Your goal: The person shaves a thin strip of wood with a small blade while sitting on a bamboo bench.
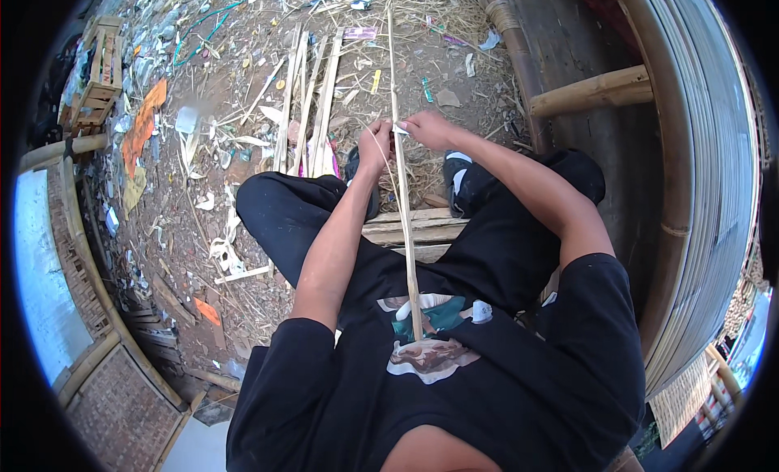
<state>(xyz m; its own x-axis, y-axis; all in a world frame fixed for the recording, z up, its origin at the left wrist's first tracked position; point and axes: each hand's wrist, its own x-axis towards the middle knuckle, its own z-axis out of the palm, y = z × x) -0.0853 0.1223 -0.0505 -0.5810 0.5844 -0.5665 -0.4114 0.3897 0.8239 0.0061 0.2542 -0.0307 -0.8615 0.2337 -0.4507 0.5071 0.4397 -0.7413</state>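
A long, pale bamboo strip (408,253) runs from the ground ahead, between my knees, to the front of my black shirt. My left hand (375,147) is closed around it from the left side, knuckles up. From the right, my right hand (428,131) grips the same strip, its thumb lying along it and almost meeting the left fingers. A thin sliver (390,170) curls away beside the strip just under my left hand. Something small and dark shows between the hands, too hidden to name.
Several split bamboo lengths (324,99) lie on the littered ground ahead to the left. A wooden crate (101,70) stands at far left. Bamboo poles (596,90) and a bundle of thin slats (706,172) close off the right side. Planks (418,222) lie by my shoes.
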